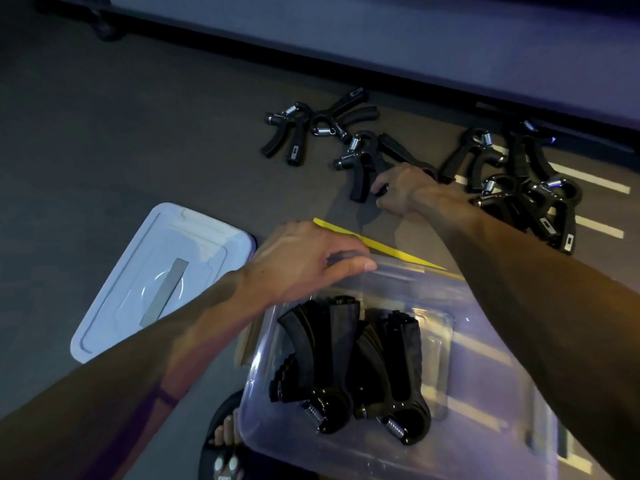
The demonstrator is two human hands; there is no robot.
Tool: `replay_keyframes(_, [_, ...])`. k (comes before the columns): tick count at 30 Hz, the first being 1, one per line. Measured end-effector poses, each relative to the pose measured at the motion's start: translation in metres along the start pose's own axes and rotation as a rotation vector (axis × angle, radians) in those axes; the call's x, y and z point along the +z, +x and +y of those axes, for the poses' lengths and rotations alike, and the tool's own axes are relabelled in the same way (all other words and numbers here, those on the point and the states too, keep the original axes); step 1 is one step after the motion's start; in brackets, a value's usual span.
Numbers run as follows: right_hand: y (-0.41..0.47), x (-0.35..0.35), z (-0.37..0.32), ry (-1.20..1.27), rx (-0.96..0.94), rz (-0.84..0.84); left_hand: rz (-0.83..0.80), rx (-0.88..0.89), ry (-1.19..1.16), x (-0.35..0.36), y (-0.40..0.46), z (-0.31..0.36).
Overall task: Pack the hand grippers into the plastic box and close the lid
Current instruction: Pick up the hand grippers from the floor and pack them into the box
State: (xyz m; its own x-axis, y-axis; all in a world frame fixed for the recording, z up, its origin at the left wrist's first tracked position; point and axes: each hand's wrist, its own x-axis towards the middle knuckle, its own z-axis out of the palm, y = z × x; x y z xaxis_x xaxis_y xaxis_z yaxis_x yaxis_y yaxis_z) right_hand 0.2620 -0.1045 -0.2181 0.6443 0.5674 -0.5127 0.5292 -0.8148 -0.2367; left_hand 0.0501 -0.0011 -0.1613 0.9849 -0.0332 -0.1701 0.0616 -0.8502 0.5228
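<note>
A clear plastic box (491, 403) stands on the floor in front of me with two black hand grippers (349, 368) lying inside. My left hand (304, 261) grips the box's far left rim. My right hand (401, 192) reaches past the box and holds the handle of a black hand gripper (360, 157) on the floor. Two more loose grippers (311, 126) lie farther back. A pile of several grippers (526, 181) lies to the right. The white lid (159, 278) lies flat on the floor left of the box.
Grey carpet floor all around. A dark baseboard and wall (381, 39) run across the back. A yellow strip (377, 247) lies behind the box. My sandalled foot (225, 445) shows at the bottom, against the box's near left corner.
</note>
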Motion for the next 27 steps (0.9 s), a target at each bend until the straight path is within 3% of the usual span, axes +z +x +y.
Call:
replay_keyframes(10, [-0.049,-0.024,0.014,0.169,-0.263,0.311,0.007,-0.012,0.055,-0.002,-0.004,0.005])
replay_keyframes(16, [-0.119,-0.045,0.024,0.352,-0.279,0.610,0.103,0.020,0.103,0.000,-0.022,0.009])
replay_keyframes(23, [-0.195,-0.065,0.035,0.520,-0.253,0.732,0.411,-0.030,-0.131,-0.007,-0.042,0.016])
replay_keyframes(27, [-0.215,-0.074,0.028,0.619,-0.292,0.680,0.388,0.027,-0.373,-0.022,-0.038,0.046])
